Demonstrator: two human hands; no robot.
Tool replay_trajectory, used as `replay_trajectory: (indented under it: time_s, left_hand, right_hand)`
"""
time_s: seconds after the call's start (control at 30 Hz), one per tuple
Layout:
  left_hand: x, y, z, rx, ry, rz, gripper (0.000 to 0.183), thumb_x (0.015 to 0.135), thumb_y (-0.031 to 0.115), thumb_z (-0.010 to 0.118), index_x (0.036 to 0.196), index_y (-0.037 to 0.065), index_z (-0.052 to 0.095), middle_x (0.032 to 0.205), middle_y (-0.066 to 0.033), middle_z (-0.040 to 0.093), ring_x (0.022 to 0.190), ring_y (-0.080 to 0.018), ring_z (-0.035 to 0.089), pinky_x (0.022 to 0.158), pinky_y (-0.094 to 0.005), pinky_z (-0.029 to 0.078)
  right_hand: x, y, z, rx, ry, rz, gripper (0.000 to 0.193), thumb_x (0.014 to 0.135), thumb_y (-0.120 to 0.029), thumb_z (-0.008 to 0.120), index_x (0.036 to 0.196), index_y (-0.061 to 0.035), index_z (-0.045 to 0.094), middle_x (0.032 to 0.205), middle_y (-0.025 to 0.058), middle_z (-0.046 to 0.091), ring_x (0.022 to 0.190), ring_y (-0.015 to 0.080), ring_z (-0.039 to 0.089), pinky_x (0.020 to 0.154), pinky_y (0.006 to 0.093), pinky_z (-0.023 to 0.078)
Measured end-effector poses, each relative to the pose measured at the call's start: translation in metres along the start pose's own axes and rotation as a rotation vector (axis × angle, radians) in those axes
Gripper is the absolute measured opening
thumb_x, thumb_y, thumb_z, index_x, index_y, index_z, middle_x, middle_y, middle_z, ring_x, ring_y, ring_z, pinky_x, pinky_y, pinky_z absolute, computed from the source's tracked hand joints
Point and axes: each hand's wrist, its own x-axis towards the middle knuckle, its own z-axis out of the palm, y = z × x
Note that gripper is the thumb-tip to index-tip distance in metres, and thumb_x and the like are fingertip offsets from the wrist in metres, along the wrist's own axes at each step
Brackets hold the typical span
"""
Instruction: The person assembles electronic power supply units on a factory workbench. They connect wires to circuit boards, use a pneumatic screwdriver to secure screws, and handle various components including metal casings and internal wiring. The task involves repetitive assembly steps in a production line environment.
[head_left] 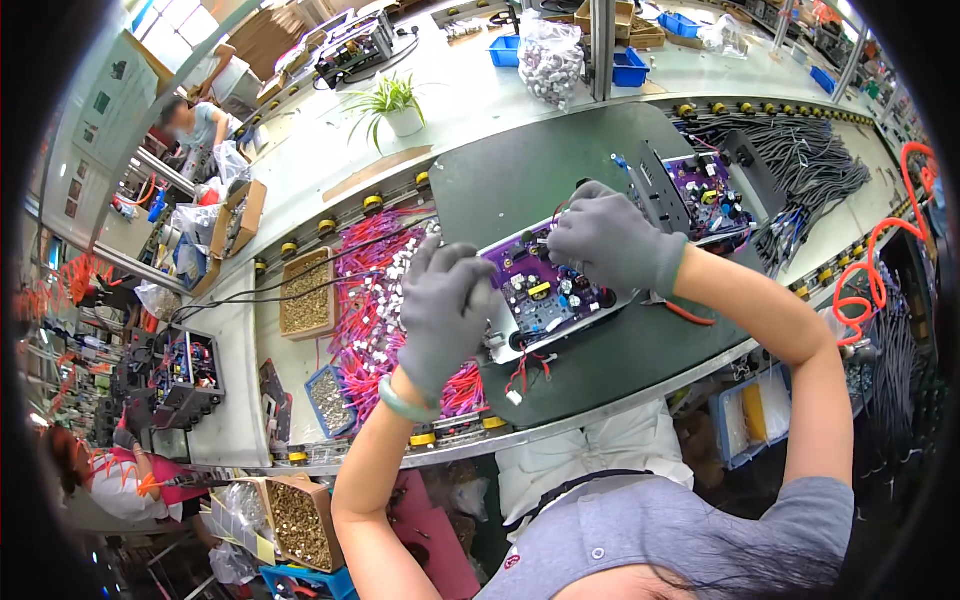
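Both my hands wear grey gloves. Beside the left end of a silvery metal tray (508, 330), my left hand (442, 310) has its fingers bent inward, and whatever they hold is hidden. A purple circuit board (535, 280) with capacitors and coils lies in the tray. Over its far right part, my right hand (615, 240) is closed with fingertips together, next to thin reddish wires; its grip is hidden. Red wires with a white plug (515, 397) hang off the tray's near side onto a dark green mat (590, 375).
Pink and purple wires (365, 290) with white plugs lie left of the mat. Right stands a black-panelled unit (660, 195) with another purple board, beside grey cables (800, 165). A box of brass-coloured parts (307, 295), potted plant (400, 115) and orange coiled hose (870, 265) surround the bench.
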Motion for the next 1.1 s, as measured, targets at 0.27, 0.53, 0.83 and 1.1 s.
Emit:
replay_trajectory:
  time_s: [0.27, 0.53, 0.83, 1.1]
  left_hand:
    - [-0.053, 0.073, -0.014, 0.265, -0.244, 0.048, 0.059, 0.066, 0.028, 0.077, 0.12, 0.015, 0.061, 0.131, -0.0102, 0.055, 0.139, -0.035, 0.035, 0.117, -0.0597, 0.011]
    - [-0.041, 0.077, 0.008, 0.228, -0.072, 0.046, 0.021, 0.083, 0.017, 0.063, 0.102, 0.011, 0.068, 0.108, -0.0051, 0.065, 0.119, -0.0315, 0.055, 0.115, -0.0605, 0.013]
    - [0.013, 0.017, -0.005, 0.028, 0.104, -0.001, 0.032, 0.094, 0.026, 0.052, 0.085, 0.002, 0.071, 0.111, -0.0161, 0.066, 0.119, -0.0334, 0.053, 0.111, -0.0443, 0.028]
    - [0.008, -0.036, 0.034, -0.562, 0.044, -0.353, 0.044, 0.102, 0.036, 0.043, 0.099, 0.001, 0.068, 0.097, -0.0091, 0.067, 0.094, -0.0187, 0.06, 0.088, -0.0342, 0.045]
  right_hand:
    - [-0.062, -0.067, 0.004, 0.088, 0.17, 0.005, 0.017, 0.081, -0.031, 0.068, 0.084, -0.0145, 0.065, 0.097, 0.0054, 0.06, 0.091, 0.0244, 0.061, 0.095, 0.0443, 0.042]
    - [-0.067, -0.095, -0.004, 0.836, 0.207, 0.009, 0.017, 0.086, -0.031, 0.069, 0.092, -0.016, 0.068, 0.104, 0.0044, 0.062, 0.089, 0.0256, 0.063, 0.081, 0.0421, 0.047]
    - [-0.033, -0.076, 0.035, 0.294, 0.384, 0.114, 0.023, 0.076, -0.018, 0.068, 0.098, -0.0187, 0.067, 0.078, 0.0, 0.062, 0.081, 0.0219, 0.061, 0.093, 0.0432, 0.042]
    - [-0.047, -0.103, 0.035, 0.393, -0.16, -0.126, 0.03, 0.082, -0.016, 0.061, 0.111, -0.0175, 0.062, 0.089, 0.0043, 0.064, 0.09, 0.0253, 0.065, 0.084, 0.0413, 0.046]
